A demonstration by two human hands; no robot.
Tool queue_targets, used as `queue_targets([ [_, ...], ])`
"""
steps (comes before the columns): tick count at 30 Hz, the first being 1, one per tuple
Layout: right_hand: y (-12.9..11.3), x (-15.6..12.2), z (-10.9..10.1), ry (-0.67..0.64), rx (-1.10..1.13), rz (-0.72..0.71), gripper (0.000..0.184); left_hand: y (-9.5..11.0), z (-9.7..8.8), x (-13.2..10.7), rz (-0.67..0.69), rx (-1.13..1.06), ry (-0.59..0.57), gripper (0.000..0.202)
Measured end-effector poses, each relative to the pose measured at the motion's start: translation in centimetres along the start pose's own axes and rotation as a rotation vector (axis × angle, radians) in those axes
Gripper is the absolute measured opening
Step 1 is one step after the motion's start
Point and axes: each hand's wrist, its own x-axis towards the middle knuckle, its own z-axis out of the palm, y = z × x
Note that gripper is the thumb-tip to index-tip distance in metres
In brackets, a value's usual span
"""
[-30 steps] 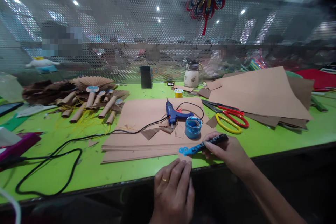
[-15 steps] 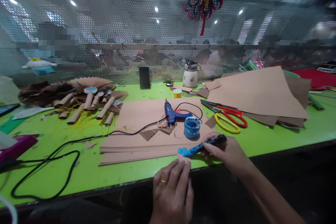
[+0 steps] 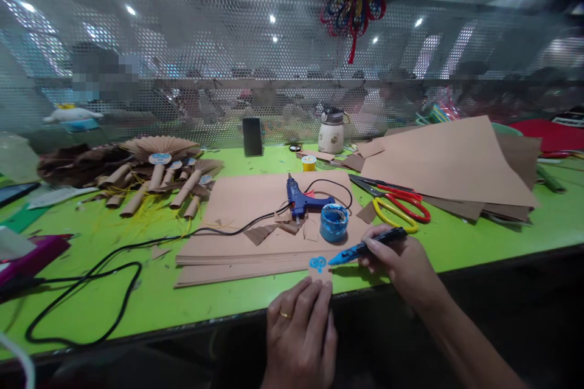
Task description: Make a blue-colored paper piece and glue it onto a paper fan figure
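At the table's front edge, my left hand [image 3: 298, 331] presses its fingertips onto a small piece of brown kraft paper [image 3: 320, 275], holding it in place. The paper bears a blue drawing [image 3: 317, 264] of joined loops. My right hand [image 3: 404, 264] grips a black marker [image 3: 369, 244] whose front part is blue. Its tip points left, just right of the drawing and apart from it. An open jar of blue paint [image 3: 334, 223] stands beyond the marker, on a stack of kraft paper sheets [image 3: 232, 258].
A blue glue gun [image 3: 298, 197] and paper scraps lie on the stack. Scissors [image 3: 396, 205] are right of the jar, near large paper sheets [image 3: 447, 164]. Paper fans with rolled handles [image 3: 159, 176] lie left. A black cord [image 3: 137, 240] crosses the green table [image 3: 205, 310].
My right hand has moved a little right, lifting the marker tip away from the blue drawing, which shows more fully. My left hand stays on the paper.
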Motion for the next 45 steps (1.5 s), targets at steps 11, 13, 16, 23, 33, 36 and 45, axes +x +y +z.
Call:
queue_targets([
  [11, -0.5, 0.2, 0.0, -0.073, 0.007, -0.004, 0.021, -0.1, -0.1, -0.2, 0.012, -0.002, -0.022, 0.036],
  [13, -0.6, 0.3, 0.1, -0.085, 0.059, 0.000, 0.019, -0.1, -0.3, -0.1, 0.012, -0.006, -0.016, 0.035],
  [16, -1.3, 0.3, 0.4, -0.067, 0.112, 0.007, 0.018, 0.2, -1.1, 0.5, 0.021, 0.000, -0.055, 0.035],
  [23, -2.0, 0.1, 0.7, -0.018, 0.252, 0.069, 0.024, 0.8, -3.3, 1.7, 0.078, 0.065, -0.232, 0.036],
  [33, -1.7, 0.0, 0.3, -0.131, 0.271, 0.042, 0.026, 0.4, -4.5, 2.1, 0.120, 0.159, -0.432, 0.040],
  [36, -1.8, 0.0, 0.2, -0.104, 0.276, 0.026, 0.026, 0.5, -4.7, 2.2, 0.118, 0.159, -0.445, 0.037],
  [45, -1.7, 0.0, 0.4, -0.022, 0.196, -0.029, 0.030, 0.2, -5.1, 2.4, 0.172, 0.140, -0.436, 0.039],
])
